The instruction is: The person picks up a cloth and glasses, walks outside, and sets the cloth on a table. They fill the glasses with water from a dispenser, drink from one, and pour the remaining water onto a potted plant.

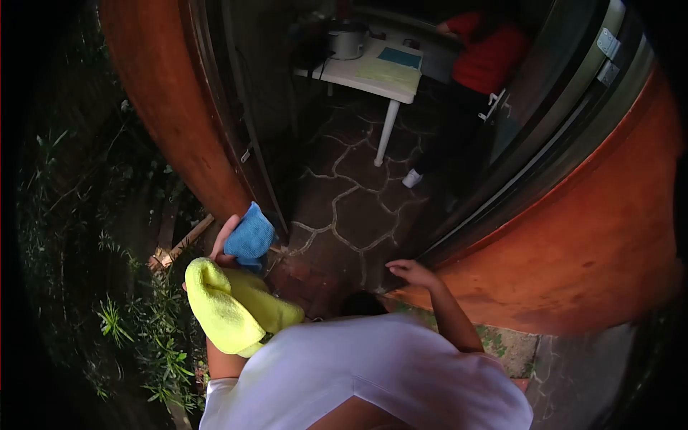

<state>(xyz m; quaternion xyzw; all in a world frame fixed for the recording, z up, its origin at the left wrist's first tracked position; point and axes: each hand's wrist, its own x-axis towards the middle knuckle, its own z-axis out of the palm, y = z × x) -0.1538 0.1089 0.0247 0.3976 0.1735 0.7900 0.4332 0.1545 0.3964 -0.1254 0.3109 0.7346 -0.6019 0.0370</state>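
A folded blue cloth (251, 235) rests in my left hand (223, 240), whose thumb or a finger shows along its left edge. A bright yellow cloth (228, 307) hangs in folds over the same hand and forearm, covering most of the wrist. Near the orange wall on the right is my right hand (412, 271), with nothing in it and its fingers stretched loosely to the left.
Ahead is a doorway with a dark door frame (261, 136) and a glass door with a handle (492, 105). Inside, a white table (390, 87) holds a rice cooker (347, 41) and cloths. A person in red (489, 54) stands beside it. Plants (165, 365) grow at left.
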